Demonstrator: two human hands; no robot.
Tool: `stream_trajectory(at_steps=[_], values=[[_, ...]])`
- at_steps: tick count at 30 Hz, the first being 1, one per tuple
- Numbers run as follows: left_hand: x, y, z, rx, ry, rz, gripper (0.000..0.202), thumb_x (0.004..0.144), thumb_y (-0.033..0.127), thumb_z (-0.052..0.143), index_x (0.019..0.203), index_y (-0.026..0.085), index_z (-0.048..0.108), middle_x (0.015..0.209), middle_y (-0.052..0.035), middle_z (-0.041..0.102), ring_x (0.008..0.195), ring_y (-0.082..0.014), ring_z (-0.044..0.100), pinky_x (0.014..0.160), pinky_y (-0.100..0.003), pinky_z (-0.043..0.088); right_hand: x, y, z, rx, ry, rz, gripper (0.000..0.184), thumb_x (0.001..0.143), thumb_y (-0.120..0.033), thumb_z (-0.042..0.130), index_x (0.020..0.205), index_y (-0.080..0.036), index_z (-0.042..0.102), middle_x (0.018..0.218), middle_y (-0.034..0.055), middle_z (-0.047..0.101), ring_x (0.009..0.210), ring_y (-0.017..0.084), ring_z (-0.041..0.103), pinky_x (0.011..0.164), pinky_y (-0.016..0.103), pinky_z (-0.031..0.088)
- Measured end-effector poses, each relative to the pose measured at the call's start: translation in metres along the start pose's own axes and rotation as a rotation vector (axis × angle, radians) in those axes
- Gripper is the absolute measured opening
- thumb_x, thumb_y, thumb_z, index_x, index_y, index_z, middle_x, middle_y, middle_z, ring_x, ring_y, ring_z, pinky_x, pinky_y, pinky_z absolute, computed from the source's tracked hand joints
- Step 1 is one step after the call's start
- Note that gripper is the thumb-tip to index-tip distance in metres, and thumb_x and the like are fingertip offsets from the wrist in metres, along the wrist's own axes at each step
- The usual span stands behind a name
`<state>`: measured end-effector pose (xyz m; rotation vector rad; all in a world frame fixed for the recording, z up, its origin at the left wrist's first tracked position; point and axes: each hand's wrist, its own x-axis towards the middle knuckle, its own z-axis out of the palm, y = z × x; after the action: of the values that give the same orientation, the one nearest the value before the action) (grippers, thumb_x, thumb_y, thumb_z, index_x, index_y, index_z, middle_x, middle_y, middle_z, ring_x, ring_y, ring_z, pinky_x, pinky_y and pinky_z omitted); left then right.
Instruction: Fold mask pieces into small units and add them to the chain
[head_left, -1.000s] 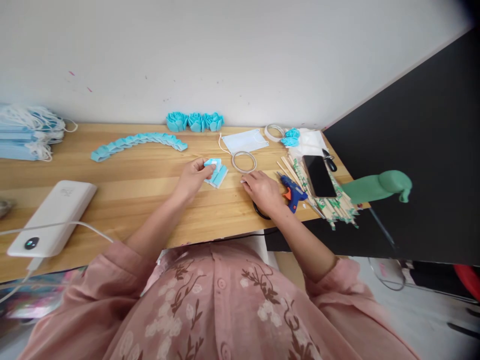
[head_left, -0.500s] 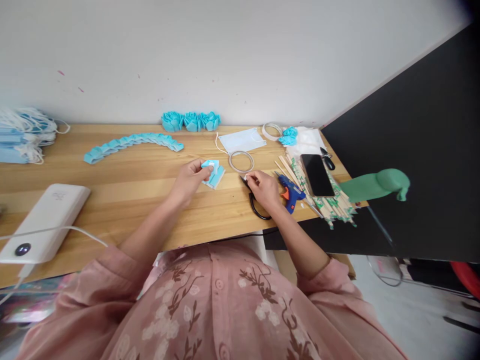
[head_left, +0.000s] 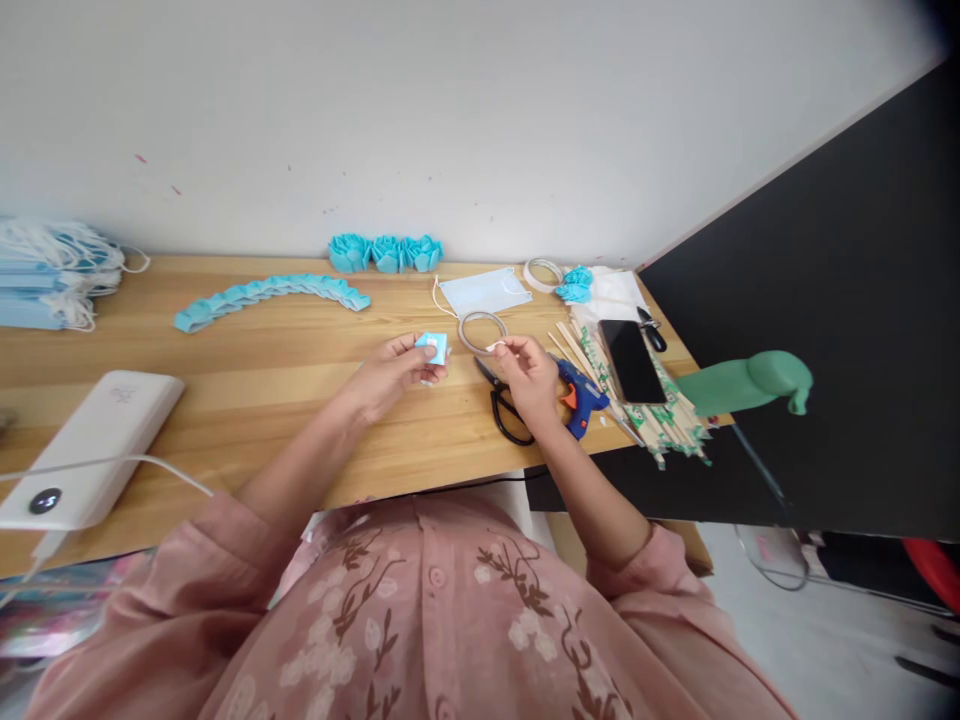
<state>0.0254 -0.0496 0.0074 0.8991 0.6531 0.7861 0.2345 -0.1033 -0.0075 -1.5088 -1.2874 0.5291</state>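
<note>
Near the middle of the pale wooden tabletop (head_left: 247,350), the left hand (head_left: 386,375) holds a small folded wad of light blue face-mask fabric (head_left: 433,347) lifted just above the wood, its fingers closed around it. Just beside it, the right hand (head_left: 525,372) pinches a tiny white scrap (head_left: 493,347) between thumb and forefinger, close to a thin ring of clear tape (head_left: 481,331) that lies flat by a white face mask (head_left: 480,291).

Black-handled scissors (head_left: 501,402) lie directly under the right wrist, and a blue hot-glue gun with an orange trigger (head_left: 579,388) sits just beside the knuckles. The folds of the wad look held only by finger pressure, so a slackened pinch could let them spring apart. The white scrap is small enough to slip or cling to the wrong finger. A lowered wrist could catch the scissors or nudge the glue gun toward the bundle of wooden sticks (head_left: 645,400) and the black phone (head_left: 632,348) resting on it.
</note>
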Motion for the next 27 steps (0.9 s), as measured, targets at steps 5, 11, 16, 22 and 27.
stream_trajectory(at_steps=[5,11,16,22,27], values=[[-0.003,0.0,0.002,-0.11,-0.05,-0.052,0.03,0.071,0.033,0.079,0.09,0.013,0.066,0.092,-0.0091,0.074,0.078,-0.0174,0.07,0.075,-0.029,0.052,-0.007,-0.025,0.004,-0.342,-0.016,-0.379,0.015,0.093,-0.033,0.055,0.088,-0.023,0.066,0.087,0.0056,0.071,0.079,0.019,0.064,0.076,0.034,0.05],[-0.003,0.001,0.003,-0.143,-0.069,-0.035,0.026,0.074,0.029,0.077,0.09,0.012,0.065,0.093,-0.0123,0.076,0.088,-0.0233,0.073,0.079,-0.032,0.054,-0.005,-0.024,0.011,-0.484,0.021,-0.772,0.01,0.092,-0.017,0.056,0.093,-0.023,0.064,0.084,0.0048,0.072,0.08,0.018,0.064,0.072,0.032,0.049],[-0.003,0.001,0.003,-0.132,-0.037,-0.013,0.026,0.073,0.029,0.078,0.09,0.012,0.066,0.095,-0.0121,0.076,0.089,-0.0231,0.073,0.078,-0.031,0.053,-0.005,-0.024,0.011,-0.531,0.012,-0.837,0.01,0.091,-0.014,0.057,0.092,-0.022,0.064,0.081,0.0049,0.072,0.077,0.018,0.063,0.07,0.031,0.048],[0.001,-0.004,0.0,-0.161,-0.029,-0.002,0.025,0.073,0.028,0.079,0.089,0.013,0.066,0.093,-0.0107,0.076,0.089,-0.0218,0.073,0.077,-0.029,0.052,-0.005,-0.029,0.01,-0.588,-0.091,-0.782,0.017,0.093,-0.014,0.052,0.095,-0.021,0.067,0.087,0.0059,0.074,0.083,0.019,0.064,0.075,0.032,0.05],[0.005,-0.004,-0.004,-0.227,0.059,0.051,0.025,0.071,0.027,0.08,0.087,0.014,0.066,0.09,-0.009,0.076,0.086,-0.02,0.072,0.081,-0.032,0.053,-0.006,-0.038,0.005,-0.554,-0.296,-0.705,0.032,0.092,-0.017,0.051,0.121,-0.021,0.064,0.108,0.008,0.074,0.099,0.023,0.065,0.086,0.038,0.052]])
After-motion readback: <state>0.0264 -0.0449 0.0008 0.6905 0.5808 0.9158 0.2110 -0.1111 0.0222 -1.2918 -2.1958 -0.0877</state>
